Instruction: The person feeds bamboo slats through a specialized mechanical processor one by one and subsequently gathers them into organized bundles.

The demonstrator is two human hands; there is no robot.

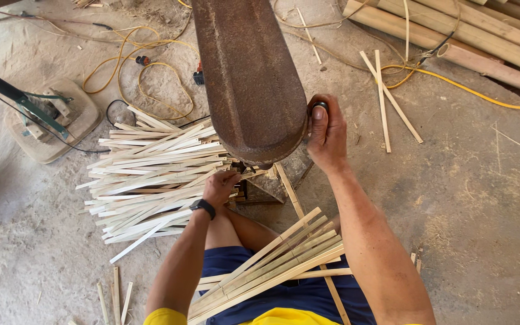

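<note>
A big rusty metal machine housing (249,78) rises in front of me. My right hand (326,135) is closed on a small dark knob (319,106) at its right side. My left hand (221,186), a black watch on its wrist, reaches under the housing and grips a thin bamboo strip (257,174) at the machine's mouth. A bundle of several bamboo strips (272,265) lies across my lap. A large heap of pale split strips (151,174) is piled on the floor to the left of the machine.
Thick bamboo poles (464,33) lie at the top right. Yellow cables (139,66) loop over the dusty floor, with another yellow cable (470,90) at the right. A fan base (52,117) stands at the left. Loose strips (386,102) lie scattered about.
</note>
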